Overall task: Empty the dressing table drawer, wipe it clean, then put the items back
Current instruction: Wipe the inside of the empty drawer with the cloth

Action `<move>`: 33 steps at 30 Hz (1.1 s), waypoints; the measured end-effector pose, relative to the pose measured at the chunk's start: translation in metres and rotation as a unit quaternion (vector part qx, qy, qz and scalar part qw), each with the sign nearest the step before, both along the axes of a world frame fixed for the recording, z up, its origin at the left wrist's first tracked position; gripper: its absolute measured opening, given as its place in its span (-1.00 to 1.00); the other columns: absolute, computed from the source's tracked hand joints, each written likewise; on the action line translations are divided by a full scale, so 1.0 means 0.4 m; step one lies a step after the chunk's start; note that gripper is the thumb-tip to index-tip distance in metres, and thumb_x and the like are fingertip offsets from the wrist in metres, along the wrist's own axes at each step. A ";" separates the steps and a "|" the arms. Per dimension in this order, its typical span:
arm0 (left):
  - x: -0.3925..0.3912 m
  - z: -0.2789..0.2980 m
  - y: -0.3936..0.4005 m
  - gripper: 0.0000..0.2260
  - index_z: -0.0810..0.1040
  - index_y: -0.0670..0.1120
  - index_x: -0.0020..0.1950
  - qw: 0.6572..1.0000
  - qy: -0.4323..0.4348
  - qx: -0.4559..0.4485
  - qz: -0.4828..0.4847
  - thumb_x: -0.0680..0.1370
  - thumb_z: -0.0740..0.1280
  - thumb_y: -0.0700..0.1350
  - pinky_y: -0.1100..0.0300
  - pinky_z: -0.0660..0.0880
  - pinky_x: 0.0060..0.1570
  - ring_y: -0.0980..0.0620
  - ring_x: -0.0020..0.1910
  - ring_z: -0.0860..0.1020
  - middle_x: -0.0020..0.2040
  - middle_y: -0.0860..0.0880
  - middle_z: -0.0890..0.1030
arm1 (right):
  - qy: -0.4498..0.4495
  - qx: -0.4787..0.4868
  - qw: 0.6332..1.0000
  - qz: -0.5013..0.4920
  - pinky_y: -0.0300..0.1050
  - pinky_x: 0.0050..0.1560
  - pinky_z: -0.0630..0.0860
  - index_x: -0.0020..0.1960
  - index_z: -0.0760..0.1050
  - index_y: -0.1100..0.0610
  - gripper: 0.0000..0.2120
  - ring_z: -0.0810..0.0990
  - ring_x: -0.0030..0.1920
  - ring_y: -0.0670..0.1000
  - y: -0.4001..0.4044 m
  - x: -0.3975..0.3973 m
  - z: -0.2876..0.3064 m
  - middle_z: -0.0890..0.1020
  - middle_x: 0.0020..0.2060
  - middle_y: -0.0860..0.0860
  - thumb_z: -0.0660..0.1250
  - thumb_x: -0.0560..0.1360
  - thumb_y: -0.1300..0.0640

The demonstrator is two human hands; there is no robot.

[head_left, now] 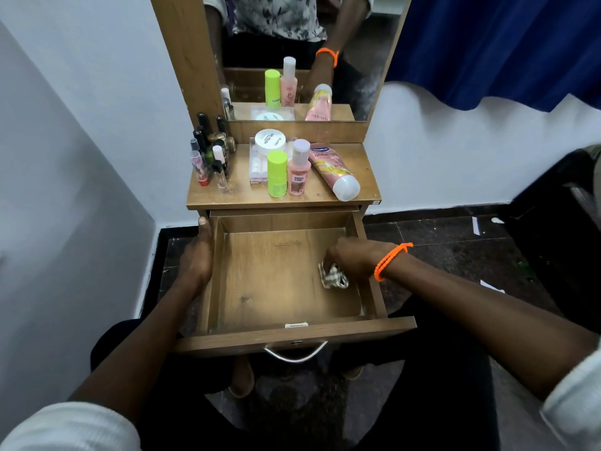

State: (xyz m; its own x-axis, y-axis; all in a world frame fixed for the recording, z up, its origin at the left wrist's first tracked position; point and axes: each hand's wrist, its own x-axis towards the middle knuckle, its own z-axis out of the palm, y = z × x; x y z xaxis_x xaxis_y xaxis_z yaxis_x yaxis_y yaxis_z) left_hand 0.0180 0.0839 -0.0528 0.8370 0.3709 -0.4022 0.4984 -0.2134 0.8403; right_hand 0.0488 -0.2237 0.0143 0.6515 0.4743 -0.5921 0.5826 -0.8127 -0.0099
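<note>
Now we are gripping the cloth (333,277) with our right hand (353,260) inside the drawer (294,335), while our left hand (196,255) is clasping its side wall.

A bedroom corner in a home, small wooden dressing table (283,196) with a tall mirror (302,53) against a white wall, nail polish bottles (211,154), lotion tube (331,170) and cosmetic bottles on its counter, blue curtain (494,43) alongside, dark tiled floor (439,236)
</note>
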 end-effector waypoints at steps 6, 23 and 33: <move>-0.001 -0.008 0.007 0.08 0.67 0.01 0.26 1.000 -0.008 -0.002 -0.015 0.28 -0.17 0.74 -0.28 0.49 0.31 -0.21 0.20 0.63 0.21 -0.16 0.69 | 0.099 -0.082 0.991 -0.029 0.02 0.22 0.50 0.47 0.39 0.23 -0.53 0.49 0.33 0.23 0.041 -0.135 0.136 0.47 0.41 0.20 0.23 0.58 0.40; -0.006 0.033 -0.018 -0.17 0.59 -0.08 0.39 1.000 0.005 0.001 0.005 0.59 -0.13 0.48 -0.15 0.46 0.30 -0.23 0.30 0.57 0.33 -0.19 0.61 | 0.006 -0.076 0.995 0.069 -0.05 -0.05 0.60 0.32 0.56 0.11 -0.58 0.64 0.07 0.18 0.015 -0.036 0.067 0.65 0.15 0.13 0.37 0.48 0.33; -0.009 0.039 -0.028 -0.19 0.56 -0.12 0.42 1.000 -0.010 0.008 0.004 0.62 -0.12 0.44 -0.15 0.42 0.38 -0.28 0.36 0.52 0.40 -0.26 0.55 | 0.000 -0.046 0.996 0.072 -0.01 0.03 0.59 0.31 0.57 0.05 -0.57 0.63 0.09 0.18 0.012 0.033 0.138 0.67 0.13 0.12 0.35 0.47 0.31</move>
